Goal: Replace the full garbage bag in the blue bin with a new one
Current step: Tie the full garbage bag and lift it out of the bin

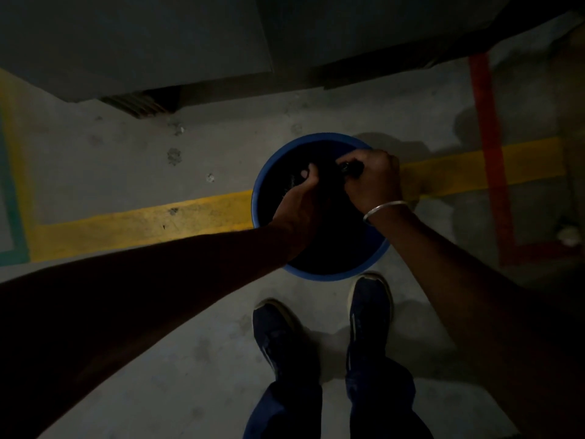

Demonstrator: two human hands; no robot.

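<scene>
Both arms reach down into the round blue plastic bin [319, 274] on the concrete floor [190, 327]. The left hand [300, 198] and right hand [373, 179] each close their grip on the black plastic garbage bag [329, 229] inside it.

We have a single view, worn on the head, looking almost straight down and a little forward at the floor [158, 312]. It sits close above both arms, with the shoes [368, 315] at 6 o'clock near the frame's bottom.
</scene>
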